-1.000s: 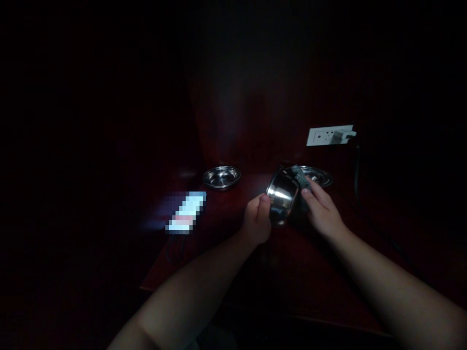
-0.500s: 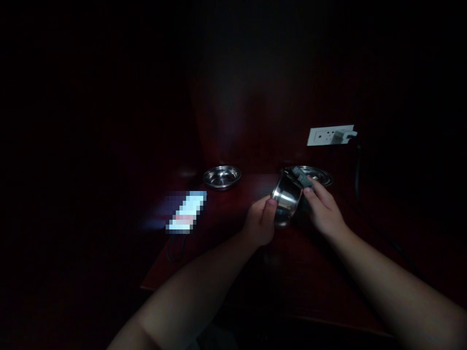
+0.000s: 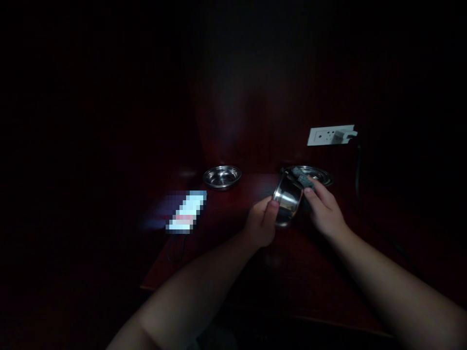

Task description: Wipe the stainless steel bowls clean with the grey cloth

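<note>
My left hand grips a shiny steel bowl by its left side, thumb on the outer wall. The bowl is held tilted above the table, and its inside is turned from view. In my right hand is a dark cloth with a pale pattern, pressed to the bowl's upper right side. The fingers under the cloth are partly hidden. Just behind the right hand lies a round steel dish or lid, partly covered by the hand and cloth.
A shallow steel dish stands at the back left of the dark red table. Near the left edge lies a glowing phone, blurred out, with a cord loop. A wall socket holds a plug, its cable hanging down the right.
Almost nothing differs. The bowl and my left hand have shifted very slightly right and down; the cloth stays against the bowl in my right hand.
</note>
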A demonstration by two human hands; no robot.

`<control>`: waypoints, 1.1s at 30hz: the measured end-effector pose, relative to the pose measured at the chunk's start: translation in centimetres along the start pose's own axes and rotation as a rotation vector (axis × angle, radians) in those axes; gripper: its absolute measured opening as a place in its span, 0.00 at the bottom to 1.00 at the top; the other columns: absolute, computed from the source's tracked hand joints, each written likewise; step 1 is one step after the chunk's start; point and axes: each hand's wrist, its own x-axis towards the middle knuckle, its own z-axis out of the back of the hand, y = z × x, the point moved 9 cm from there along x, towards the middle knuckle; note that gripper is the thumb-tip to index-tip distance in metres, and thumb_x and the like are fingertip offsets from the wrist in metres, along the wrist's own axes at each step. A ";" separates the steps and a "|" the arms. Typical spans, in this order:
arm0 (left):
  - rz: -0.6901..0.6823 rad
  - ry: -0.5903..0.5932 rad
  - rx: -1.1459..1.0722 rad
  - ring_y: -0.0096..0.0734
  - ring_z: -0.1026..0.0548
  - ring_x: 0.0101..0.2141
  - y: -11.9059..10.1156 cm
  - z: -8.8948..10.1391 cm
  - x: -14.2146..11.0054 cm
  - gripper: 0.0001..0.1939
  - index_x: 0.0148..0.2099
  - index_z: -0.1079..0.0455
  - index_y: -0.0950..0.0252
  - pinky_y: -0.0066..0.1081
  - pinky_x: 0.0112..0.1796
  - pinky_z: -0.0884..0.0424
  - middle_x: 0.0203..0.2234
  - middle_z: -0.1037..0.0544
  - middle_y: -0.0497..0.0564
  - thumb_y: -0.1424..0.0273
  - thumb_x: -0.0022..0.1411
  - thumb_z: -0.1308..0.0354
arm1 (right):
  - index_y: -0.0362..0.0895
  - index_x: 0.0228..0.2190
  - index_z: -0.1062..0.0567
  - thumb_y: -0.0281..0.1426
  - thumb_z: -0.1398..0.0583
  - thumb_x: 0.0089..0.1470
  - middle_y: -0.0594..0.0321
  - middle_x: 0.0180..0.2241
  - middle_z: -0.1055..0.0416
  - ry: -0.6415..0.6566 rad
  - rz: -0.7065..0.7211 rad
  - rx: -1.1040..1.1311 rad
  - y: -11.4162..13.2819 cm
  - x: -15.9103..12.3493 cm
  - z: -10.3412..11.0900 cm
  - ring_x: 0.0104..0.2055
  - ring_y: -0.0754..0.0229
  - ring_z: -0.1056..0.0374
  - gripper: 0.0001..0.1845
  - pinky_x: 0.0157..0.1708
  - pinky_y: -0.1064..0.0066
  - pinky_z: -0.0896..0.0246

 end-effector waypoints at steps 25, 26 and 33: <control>-0.003 0.012 0.092 0.29 0.30 0.30 0.0 0.0 -0.1 0.25 0.40 0.31 0.68 0.29 0.32 0.34 0.30 0.26 0.53 0.58 0.65 0.64 | 0.49 0.50 0.32 0.39 0.46 0.56 0.61 0.50 0.32 0.069 0.109 -0.029 1.9 -0.1 -0.5 0.53 0.53 0.38 0.20 0.55 0.56 0.47; -0.009 0.010 0.100 0.29 0.30 0.30 0.0 0.0 -0.1 0.25 0.40 0.31 0.68 0.29 0.32 0.34 0.30 0.26 0.53 0.58 0.65 0.64 | 0.49 0.50 0.32 0.39 0.46 0.56 0.61 0.50 0.32 0.075 0.113 -0.025 1.9 -0.1 -0.5 0.53 0.53 0.37 0.20 0.55 0.55 0.47; -0.015 0.024 0.110 0.29 0.30 0.31 -0.2 -0.1 -0.1 0.25 0.40 0.31 0.68 0.30 0.33 0.34 0.31 0.25 0.54 0.59 0.65 0.65 | 0.47 0.49 0.31 0.36 0.43 0.53 0.58 0.50 0.32 0.031 0.183 -0.099 3.2 -0.3 -0.1 0.52 0.51 0.37 0.21 0.54 0.54 0.46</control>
